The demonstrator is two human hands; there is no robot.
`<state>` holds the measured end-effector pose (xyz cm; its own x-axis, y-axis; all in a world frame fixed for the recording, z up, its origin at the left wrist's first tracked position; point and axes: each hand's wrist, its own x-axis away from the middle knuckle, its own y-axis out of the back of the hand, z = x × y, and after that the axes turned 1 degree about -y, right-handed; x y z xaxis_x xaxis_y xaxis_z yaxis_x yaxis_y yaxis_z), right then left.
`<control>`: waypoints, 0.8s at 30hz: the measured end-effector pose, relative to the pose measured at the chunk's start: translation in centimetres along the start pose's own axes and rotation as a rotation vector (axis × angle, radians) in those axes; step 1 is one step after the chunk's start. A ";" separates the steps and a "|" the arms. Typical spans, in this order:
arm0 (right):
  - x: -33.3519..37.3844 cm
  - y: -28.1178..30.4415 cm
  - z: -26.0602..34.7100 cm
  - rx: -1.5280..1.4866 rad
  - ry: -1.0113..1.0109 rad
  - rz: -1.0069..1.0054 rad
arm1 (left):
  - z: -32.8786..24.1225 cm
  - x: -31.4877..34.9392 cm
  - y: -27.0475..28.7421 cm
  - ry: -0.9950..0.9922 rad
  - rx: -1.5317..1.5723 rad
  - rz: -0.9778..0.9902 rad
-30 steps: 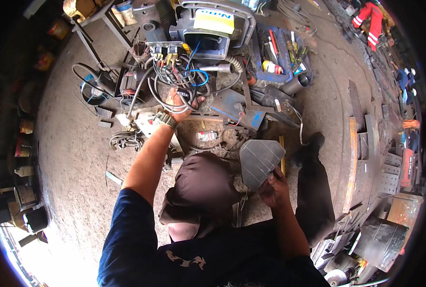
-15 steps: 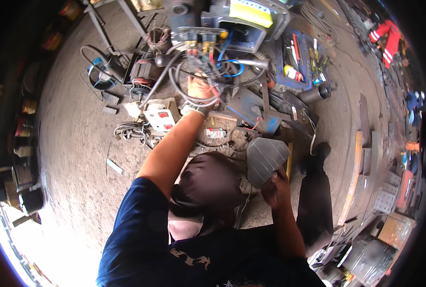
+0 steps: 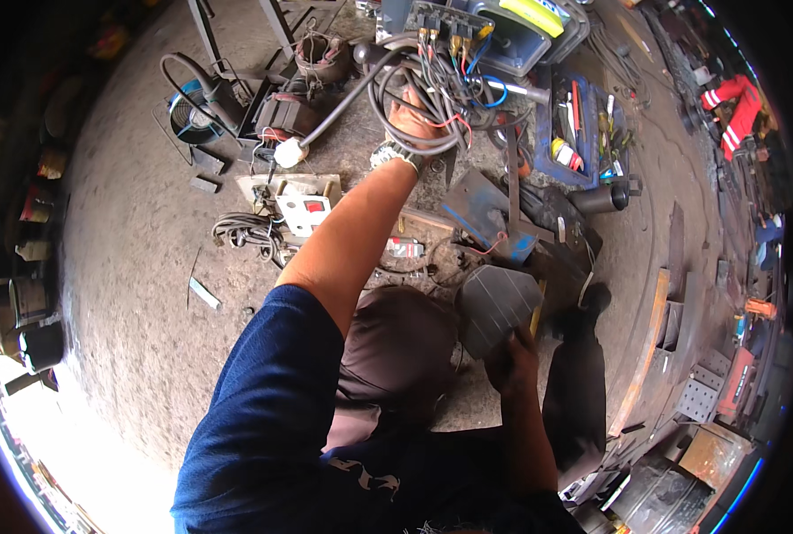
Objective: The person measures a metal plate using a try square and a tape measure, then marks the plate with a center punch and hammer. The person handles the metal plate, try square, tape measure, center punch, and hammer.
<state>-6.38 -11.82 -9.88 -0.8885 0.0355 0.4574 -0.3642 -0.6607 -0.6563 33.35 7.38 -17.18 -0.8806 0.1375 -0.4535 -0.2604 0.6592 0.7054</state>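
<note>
My left hand (image 3: pixel 414 120), with a watch at the wrist, reaches far forward and is closed on a bundle of looped grey cables (image 3: pixel 380 93). The loops hang round the hand and partly hide its fingers. Thin coloured wires run from the bundle to a plate with brass-coloured terminals (image 3: pixel 450 27) at the top edge. Near my right knee, my right hand (image 3: pixel 514 358) grips the lower edge of a dark grey panel (image 3: pixel 499 307) with cut corners and thin parallel lines across it. The panel is held tilted, apart from the cables.
A white box with a red switch (image 3: pixel 307 209) and coiled cord (image 3: pixel 250 230) lie left of my arm. Beyond are a motor (image 3: pixel 285 116) and a blue-ringed fan (image 3: pixel 192 111). A blue tool tray (image 3: pixel 561 173), metal plates (image 3: pixel 481 209) and a pipe (image 3: pixel 603 198) lie to the right.
My left hand has moved farther forward and right, carrying the cable bundle and terminal plate with it. The right hand keeps the grey panel in nearly the same place. The view has shifted slightly.
</note>
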 end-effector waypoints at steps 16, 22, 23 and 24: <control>-4.9 -6.8 -2.1 0.255 -0.055 0.102 | 0.1 1.4 5.0 -0.296 -0.212 0.270; -11.4 -7.1 -6.7 0.277 -0.131 -0.017 | -2.3 8.1 20.0 -0.117 0.020 0.504; -12.0 -8.3 -6.5 0.154 -0.164 0.062 | -3.9 8.7 22.8 -0.146 0.181 0.384; -12.6 -10.3 -6.2 0.032 -0.202 0.148 | -4.5 10.3 24.5 0.006 0.270 0.332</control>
<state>6.80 -0.84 -12.56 -0.8567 -0.2118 0.4703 -0.2224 -0.6709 -0.7074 16.11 21.65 -2.08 -0.9015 0.3714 -0.2223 0.1501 0.7500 0.6442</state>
